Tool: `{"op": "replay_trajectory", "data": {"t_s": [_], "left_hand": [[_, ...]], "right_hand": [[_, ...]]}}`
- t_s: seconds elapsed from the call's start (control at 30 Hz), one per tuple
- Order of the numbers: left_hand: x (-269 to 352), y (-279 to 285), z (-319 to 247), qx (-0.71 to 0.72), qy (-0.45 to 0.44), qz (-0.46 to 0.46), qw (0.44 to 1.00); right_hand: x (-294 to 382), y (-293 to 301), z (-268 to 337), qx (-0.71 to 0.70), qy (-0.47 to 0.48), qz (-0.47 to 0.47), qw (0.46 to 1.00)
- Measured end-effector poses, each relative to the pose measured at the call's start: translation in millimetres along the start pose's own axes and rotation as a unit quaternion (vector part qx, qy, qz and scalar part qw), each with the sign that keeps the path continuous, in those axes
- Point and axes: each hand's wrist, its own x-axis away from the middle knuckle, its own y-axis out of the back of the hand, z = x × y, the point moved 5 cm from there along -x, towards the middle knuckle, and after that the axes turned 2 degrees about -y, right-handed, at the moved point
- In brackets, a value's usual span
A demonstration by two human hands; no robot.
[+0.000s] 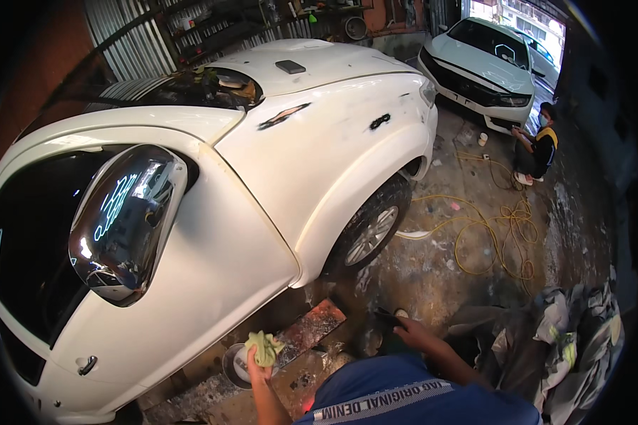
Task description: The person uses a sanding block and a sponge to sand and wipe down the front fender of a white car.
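Observation:
Bunched in my left hand is a yellow-green cloth, held over a round metal basin. My right hand grips a dark, flat piece, perhaps sandpaper; it is too dim to be sure. In front of me stands a white car with a chrome side mirror. Its front fender has a dull, whitish area with two bare dark-edged patches, one long and one short. A dark block lies on the hood. Neither hand touches the car.
A paint-stained plank lies low beside the basin. Yellow hose loops over the stained floor beyond the front wheel. A masked person crouches by a second white car. Crumpled grey sheeting is heaped at my right.

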Motion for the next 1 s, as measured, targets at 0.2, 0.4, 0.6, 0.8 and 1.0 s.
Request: {"op": "replay_trajectory", "data": {"t_s": [0.2, 0.4, 0.6, 0.8, 1.0], "left_hand": [[-58.9, -283.9, -97.4, -0.424, -0.202, 0.206, 0.858], [-24.1, -528.7, -174.0, -0.607, -0.492, 0.280, 0.558], [-70.5, -576.9, -177.2, -0.682, -0.679, 0.102, 0.251], [-98.9, -612.7, -147.0, -0.676, -0.679, 0.090, 0.272], [-122.1, -675.1, -117.2, -0.665, -0.676, 0.115, 0.296]], "right_hand": [[-1.4, 34.9, 11.1, 0.000, -0.013, -0.047, 0.999], [-3.2, 51.5, -16.7, -0.083, 0.033, -0.191, 0.978], [0.1, 66.4, -93.6, -0.158, -0.010, -0.317, 0.935], [32.8, 320.1, 87.9, -0.222, 0.251, -0.591, 0.734], [52.5, 455.1, 158.8, -0.248, 0.435, -0.622, 0.601]]}}
